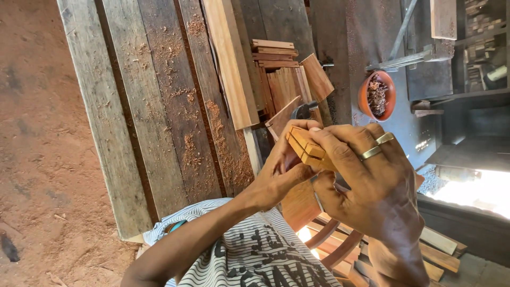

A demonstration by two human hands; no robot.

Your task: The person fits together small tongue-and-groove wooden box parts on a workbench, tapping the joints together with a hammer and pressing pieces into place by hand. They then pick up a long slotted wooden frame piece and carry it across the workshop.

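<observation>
My left hand (279, 172) and my right hand (366, 180) are raised together in front of my striped shirt (249, 255). Both grip a small bundle of short orange-brown wooden blocks (304, 148), stacked side by side. The left fingers curl around the bundle from below and the left. The right hand, with two rings on one finger, wraps over it from the right with the thumb on top. A dark metal tool head (304, 110) shows just beyond the fingertips; what holds it is hidden.
A bench of grey planks (154, 106) dusted with sawdust stretches away. On it lie a long pale board (231, 58) and a stack of short reddish wood pieces (281, 77). An orange bowl (377, 95) of scraps sits further right. Curved wooden parts (332, 242) lie below my hands. Red dirt floor (37, 133) lies left.
</observation>
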